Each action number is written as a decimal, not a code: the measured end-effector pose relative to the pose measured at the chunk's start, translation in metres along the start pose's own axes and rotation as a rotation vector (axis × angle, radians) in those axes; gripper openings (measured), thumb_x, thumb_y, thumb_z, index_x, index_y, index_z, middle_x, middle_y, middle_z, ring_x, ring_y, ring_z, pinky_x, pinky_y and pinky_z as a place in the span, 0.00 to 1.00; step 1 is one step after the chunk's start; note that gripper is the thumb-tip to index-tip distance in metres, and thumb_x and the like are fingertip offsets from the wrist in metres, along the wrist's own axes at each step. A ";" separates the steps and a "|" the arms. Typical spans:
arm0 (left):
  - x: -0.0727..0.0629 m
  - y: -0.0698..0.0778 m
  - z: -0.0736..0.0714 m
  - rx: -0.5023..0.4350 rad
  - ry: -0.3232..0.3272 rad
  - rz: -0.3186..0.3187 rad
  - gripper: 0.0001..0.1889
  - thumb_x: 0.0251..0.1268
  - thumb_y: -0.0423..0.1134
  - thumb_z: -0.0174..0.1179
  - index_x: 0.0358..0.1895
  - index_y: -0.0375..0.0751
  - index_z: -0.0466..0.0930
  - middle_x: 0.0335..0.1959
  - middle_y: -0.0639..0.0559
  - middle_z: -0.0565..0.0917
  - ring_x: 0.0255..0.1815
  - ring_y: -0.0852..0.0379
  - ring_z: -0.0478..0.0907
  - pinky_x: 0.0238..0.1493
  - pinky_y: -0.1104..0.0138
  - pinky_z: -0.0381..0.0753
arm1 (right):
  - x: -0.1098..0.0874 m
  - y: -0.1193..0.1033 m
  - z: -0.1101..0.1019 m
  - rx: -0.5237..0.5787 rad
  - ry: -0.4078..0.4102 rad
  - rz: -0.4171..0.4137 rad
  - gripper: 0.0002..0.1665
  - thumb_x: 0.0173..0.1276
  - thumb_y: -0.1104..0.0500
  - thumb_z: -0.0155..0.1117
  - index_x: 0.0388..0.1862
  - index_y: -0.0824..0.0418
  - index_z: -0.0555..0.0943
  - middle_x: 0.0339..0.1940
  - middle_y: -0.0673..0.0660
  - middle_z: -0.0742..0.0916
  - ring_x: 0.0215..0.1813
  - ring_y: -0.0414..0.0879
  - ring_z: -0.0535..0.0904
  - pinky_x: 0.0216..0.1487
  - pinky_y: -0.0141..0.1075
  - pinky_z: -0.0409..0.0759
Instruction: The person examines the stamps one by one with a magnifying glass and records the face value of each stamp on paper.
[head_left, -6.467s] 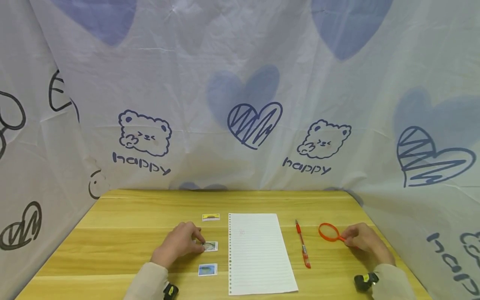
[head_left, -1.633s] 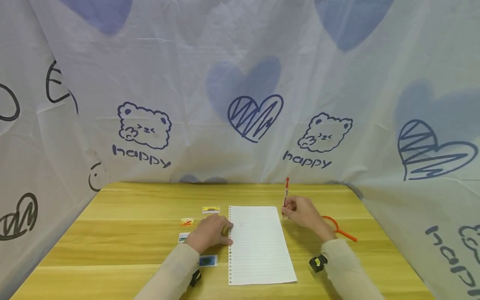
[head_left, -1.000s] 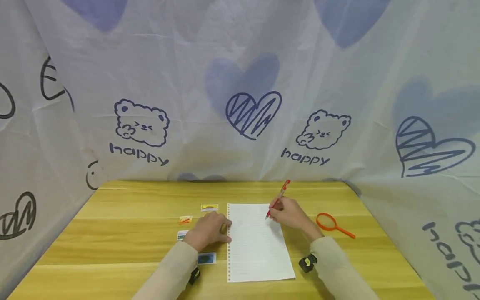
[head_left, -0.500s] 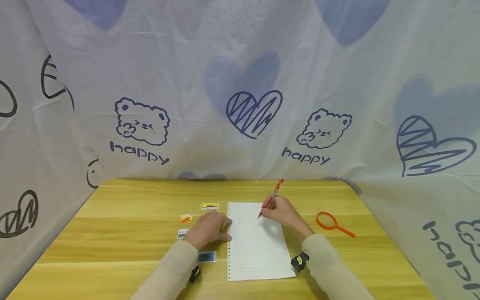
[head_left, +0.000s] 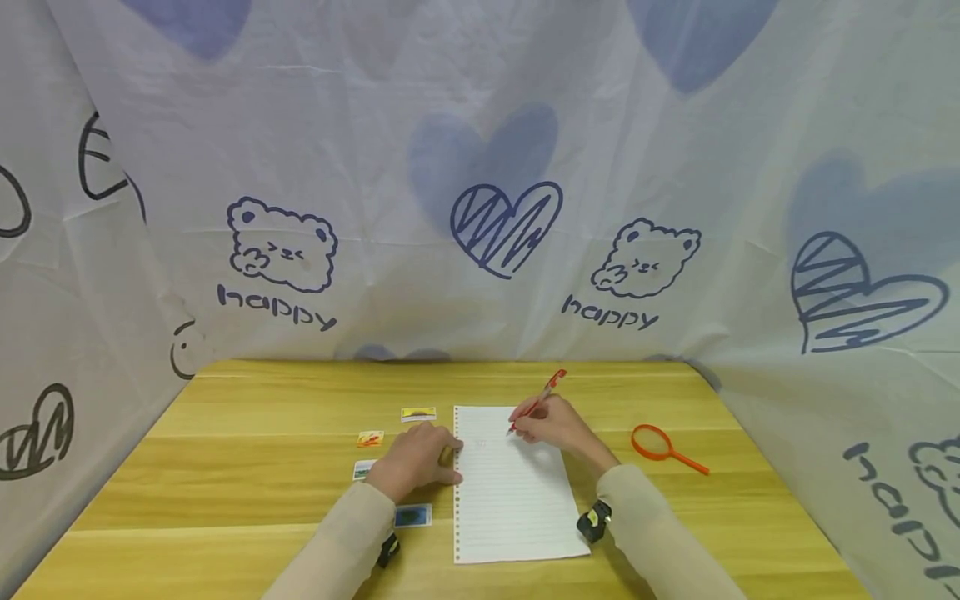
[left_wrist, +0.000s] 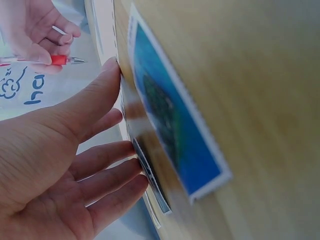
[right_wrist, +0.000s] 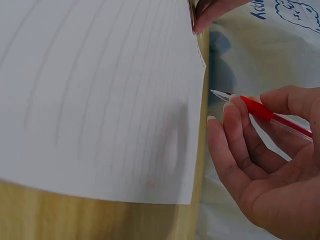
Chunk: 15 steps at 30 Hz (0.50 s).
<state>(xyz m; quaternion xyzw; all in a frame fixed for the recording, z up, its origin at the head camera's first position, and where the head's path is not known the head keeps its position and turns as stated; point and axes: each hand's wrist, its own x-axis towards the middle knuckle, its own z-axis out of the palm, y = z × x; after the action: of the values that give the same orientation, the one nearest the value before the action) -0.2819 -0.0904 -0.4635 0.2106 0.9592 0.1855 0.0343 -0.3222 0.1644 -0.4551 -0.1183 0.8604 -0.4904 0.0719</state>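
Observation:
My right hand pinches a red pen over the upper part of a lined sheet of paper. In the right wrist view the pen's tip stands slightly apart from the paper, pointing toward it. The left hand rests at the sheet's punched left edge, its fingers spread and loosely bent, with nothing gripped. A blue postage stamp lies close by it, and a darker stamp shows beneath its fingers in the left wrist view. Small faint red writing is on the paper near the top left.
A yellow stamp, an orange one and a partly covered green-and-white one lie left of the sheet. To the right is an orange magnifying glass. Printed cloth hangs behind the wooden table.
Earlier my right hand held the magnifying glass and the left touched a stamp. Since then the right has let it go, picked up the pen and moved left over the paper; the left moved to its edge.

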 end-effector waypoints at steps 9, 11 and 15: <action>0.000 0.000 0.001 -0.010 0.003 -0.001 0.27 0.52 0.48 0.80 0.56 0.43 0.88 0.57 0.45 0.88 0.55 0.44 0.83 0.56 0.47 0.83 | 0.004 0.007 0.009 0.036 -0.008 0.081 0.07 0.67 0.62 0.73 0.42 0.63 0.88 0.35 0.56 0.90 0.32 0.43 0.85 0.39 0.35 0.88; -0.001 0.000 0.001 -0.011 0.003 -0.002 0.27 0.52 0.48 0.80 0.56 0.43 0.88 0.57 0.45 0.88 0.55 0.45 0.82 0.56 0.47 0.83 | 0.005 0.007 0.011 0.040 -0.006 0.091 0.07 0.65 0.63 0.74 0.42 0.62 0.88 0.35 0.56 0.90 0.32 0.44 0.85 0.39 0.36 0.88; -0.001 0.001 0.000 0.001 0.006 -0.006 0.27 0.52 0.48 0.80 0.56 0.43 0.88 0.57 0.45 0.88 0.54 0.46 0.83 0.56 0.48 0.83 | 0.006 0.008 0.014 0.027 -0.004 0.105 0.07 0.64 0.62 0.75 0.41 0.60 0.88 0.35 0.55 0.90 0.32 0.44 0.86 0.39 0.35 0.88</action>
<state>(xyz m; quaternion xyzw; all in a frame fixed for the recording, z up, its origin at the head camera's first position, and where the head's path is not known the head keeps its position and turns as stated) -0.2809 -0.0899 -0.4631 0.2073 0.9600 0.1857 0.0317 -0.3254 0.1554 -0.4693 -0.0732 0.8585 -0.4974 0.1010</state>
